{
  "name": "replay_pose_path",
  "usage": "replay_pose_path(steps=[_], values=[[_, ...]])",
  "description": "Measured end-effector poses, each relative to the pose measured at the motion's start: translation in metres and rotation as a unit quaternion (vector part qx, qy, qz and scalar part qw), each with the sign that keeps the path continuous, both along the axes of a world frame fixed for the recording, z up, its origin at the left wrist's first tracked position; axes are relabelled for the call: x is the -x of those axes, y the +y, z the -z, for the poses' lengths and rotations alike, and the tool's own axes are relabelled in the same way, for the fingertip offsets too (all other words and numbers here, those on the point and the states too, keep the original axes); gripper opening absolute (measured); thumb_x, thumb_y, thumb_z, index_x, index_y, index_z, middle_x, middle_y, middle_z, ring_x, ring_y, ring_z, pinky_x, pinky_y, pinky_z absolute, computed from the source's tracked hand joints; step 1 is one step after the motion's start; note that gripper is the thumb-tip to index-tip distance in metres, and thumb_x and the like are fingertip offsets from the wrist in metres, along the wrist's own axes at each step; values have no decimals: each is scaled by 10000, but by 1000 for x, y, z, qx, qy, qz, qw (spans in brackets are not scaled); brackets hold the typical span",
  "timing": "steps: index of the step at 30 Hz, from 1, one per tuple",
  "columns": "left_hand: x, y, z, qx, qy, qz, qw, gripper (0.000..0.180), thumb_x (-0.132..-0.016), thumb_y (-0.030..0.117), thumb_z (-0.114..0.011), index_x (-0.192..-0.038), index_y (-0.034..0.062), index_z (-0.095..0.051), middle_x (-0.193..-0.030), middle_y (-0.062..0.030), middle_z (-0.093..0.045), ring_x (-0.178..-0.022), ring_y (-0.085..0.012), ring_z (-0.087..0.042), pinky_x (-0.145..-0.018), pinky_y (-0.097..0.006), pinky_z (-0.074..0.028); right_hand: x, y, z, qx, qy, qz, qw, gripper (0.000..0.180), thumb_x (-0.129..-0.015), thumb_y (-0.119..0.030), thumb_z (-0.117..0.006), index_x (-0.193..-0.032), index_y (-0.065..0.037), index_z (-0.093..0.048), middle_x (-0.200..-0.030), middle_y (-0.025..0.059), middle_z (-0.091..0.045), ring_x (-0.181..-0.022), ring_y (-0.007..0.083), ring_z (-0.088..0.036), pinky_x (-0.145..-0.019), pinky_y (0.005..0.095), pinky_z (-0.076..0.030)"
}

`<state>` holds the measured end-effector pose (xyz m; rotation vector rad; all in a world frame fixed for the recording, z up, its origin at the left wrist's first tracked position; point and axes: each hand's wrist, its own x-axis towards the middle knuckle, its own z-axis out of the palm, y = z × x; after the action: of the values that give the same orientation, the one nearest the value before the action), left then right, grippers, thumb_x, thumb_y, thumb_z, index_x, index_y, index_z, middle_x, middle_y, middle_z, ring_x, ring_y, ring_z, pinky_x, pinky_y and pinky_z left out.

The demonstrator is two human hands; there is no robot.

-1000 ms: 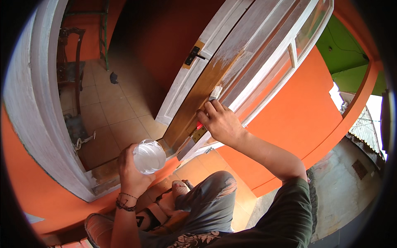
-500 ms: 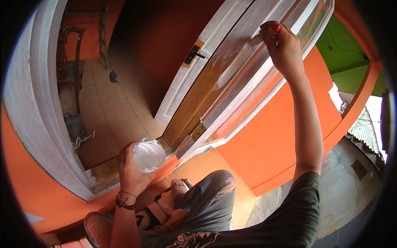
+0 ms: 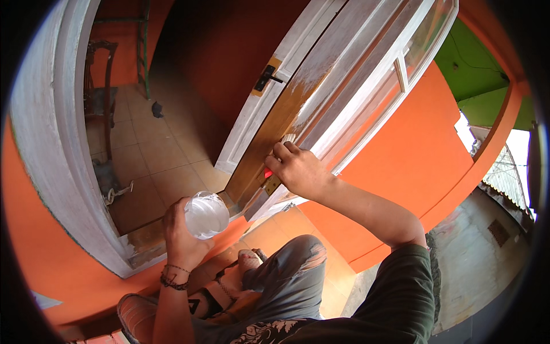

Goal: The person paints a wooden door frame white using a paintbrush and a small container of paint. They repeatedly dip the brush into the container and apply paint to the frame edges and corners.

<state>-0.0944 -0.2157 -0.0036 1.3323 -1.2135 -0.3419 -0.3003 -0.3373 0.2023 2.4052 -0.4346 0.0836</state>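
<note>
My left hand [image 3: 179, 236] holds a clear plastic cup [image 3: 205, 215] of white paint, low in front of the doorway. My right hand [image 3: 298, 170] grips a paintbrush [image 3: 285, 141] with a red handle; its bristles press on the edge of the open wooden door [image 3: 269, 137]. The door's edge is bare brown wood below the brush and streaked white above it. A black lever handle [image 3: 267, 75] sits on the door's inner face.
A white door frame [image 3: 51, 143] curves down the left side, with orange wall [image 3: 412, 155] to the right. Tan tiled floor [image 3: 154, 155] lies inside, with a dark wooden chair [image 3: 98, 92]. My knees in torn jeans [image 3: 292, 269] are below.
My right hand came down from high on the door to its lower edge, brush still against the wood. The cup hand stayed put.
</note>
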Motion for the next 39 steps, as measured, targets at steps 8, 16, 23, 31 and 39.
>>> replay_pose_path(steps=[8, 16, 23, 31, 39], values=[[1, -1, 3, 1, -5, 5, 1000, 838, -547, 15, -794, -1323, 99, -489, -1255, -156, -573, -1202, -392, -521, -1057, -490, -406, 6, -33, -126, 7, -328, 48, 944, 123, -872, -60, -674, -970, 1, -631, -901, 199, -653, -803, 414, -671, -697, 473, -544], [-1, 1, 2, -10, -5, 0, 1000, 842, -554, 9, -789, -1332, 102, -479, -1264, -159, -564, -1210, -392, -516, -1060, -491, -408, -11, -7, -163, 277, -214, -82, 933, 169, -857, -21, -635, -1002, -97, -676, -930, 91, -613, -884, 301, -640, -686, 411, -554], [2, 1, -2, -4, -13, -6, 1000, 818, -562, 16, -809, -1311, 99, -491, -1248, -160, -572, -1197, -391, -531, -1034, -480, -434, 15, -9, -43, 160, 65, 88, 981, 270, -813, -49, -624, -1075, -40, -686, -1086, 125, -611, -990, 283, -633, -770, 371, -590], [-3, 3, 2, -12, -18, 1, 1000, 819, -562, 12, -786, -1319, 97, -488, -1247, -151, -578, -1204, -390, -521, -1058, -488, -412, -6, 1, -60, -114, -269, 8, 956, 179, -865, -37, -681, -1034, -32, -624, -962, 157, -614, -778, 378, -671, -684, 448, -580], [1, 2, 1, -28, -5, -2, 1000, 833, -555, 16, -798, -1323, 99, -486, -1258, -152, -571, -1209, -387, -520, -1052, -487, -423, -1, 3, -122, -15, -345, -19, 938, 129, -902, -61, -681, -1011, 3, -652, -926, 170, -681, -798, 353, -705, -686, 410, -565]])
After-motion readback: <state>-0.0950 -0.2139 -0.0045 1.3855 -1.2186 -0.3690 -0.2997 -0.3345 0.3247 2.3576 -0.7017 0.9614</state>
